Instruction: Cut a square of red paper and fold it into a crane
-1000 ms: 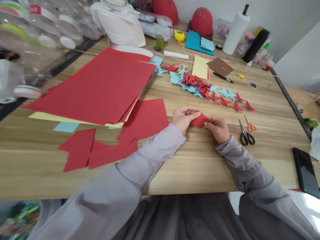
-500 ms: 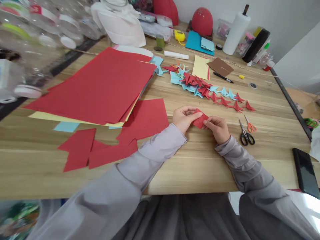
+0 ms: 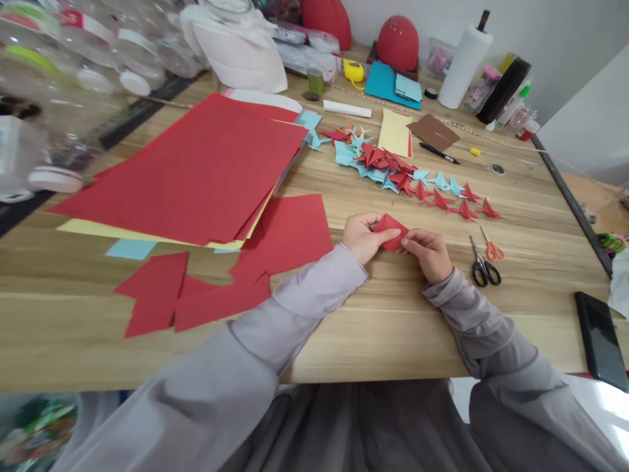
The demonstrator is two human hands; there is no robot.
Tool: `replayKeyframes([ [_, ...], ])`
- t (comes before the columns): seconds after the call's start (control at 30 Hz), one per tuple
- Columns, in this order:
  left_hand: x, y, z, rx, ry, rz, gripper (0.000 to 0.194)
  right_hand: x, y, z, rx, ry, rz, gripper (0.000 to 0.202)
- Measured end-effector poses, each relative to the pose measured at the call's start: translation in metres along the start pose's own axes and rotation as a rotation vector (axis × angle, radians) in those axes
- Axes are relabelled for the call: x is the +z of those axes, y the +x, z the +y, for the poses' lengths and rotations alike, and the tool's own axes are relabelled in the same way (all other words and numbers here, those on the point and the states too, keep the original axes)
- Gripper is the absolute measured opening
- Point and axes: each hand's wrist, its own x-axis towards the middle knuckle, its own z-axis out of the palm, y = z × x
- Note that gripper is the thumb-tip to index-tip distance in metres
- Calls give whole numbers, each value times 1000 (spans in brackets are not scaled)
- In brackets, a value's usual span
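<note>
A small folded square of red paper [image 3: 390,226] is held between both hands, just above the wooden table. My left hand [image 3: 362,237] pinches its left side, thumb laid across the front. On the lower right corner, my right hand [image 3: 428,252] grips with thumb and fingertips. Behind the hands lie folded red paper cranes [image 3: 439,199] and light blue paper cranes [image 3: 439,181], some in a row and others heaped. To the right of my right hand rest black-handled scissors [image 3: 485,267] and small orange-handled scissors [image 3: 493,249].
A stack of large red sheets [image 3: 196,170] covers the table's left, with cut red pieces [image 3: 221,305] in front. Plastic bottles [image 3: 93,52] crowd the far left. A black phone [image 3: 600,337] lies by the right edge. A pen [image 3: 439,153] and tape measure [image 3: 353,71] sit farther back.
The red paper has turned slightly between the fingers, and its visible face looks different. My left hand has shifted a little; my right hand keeps nearly the same place.
</note>
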Motion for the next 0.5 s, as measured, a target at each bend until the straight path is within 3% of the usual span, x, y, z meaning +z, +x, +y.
replayKeyframes([
  [0.23, 0, 1, 0, -4, -21, 16, 34, -1, 0, -1, 6, 13, 27, 18],
  [0.5, 1, 0, 0, -5, -29, -22, 32, 3, -1, -2, -23, -52, 44, 31],
])
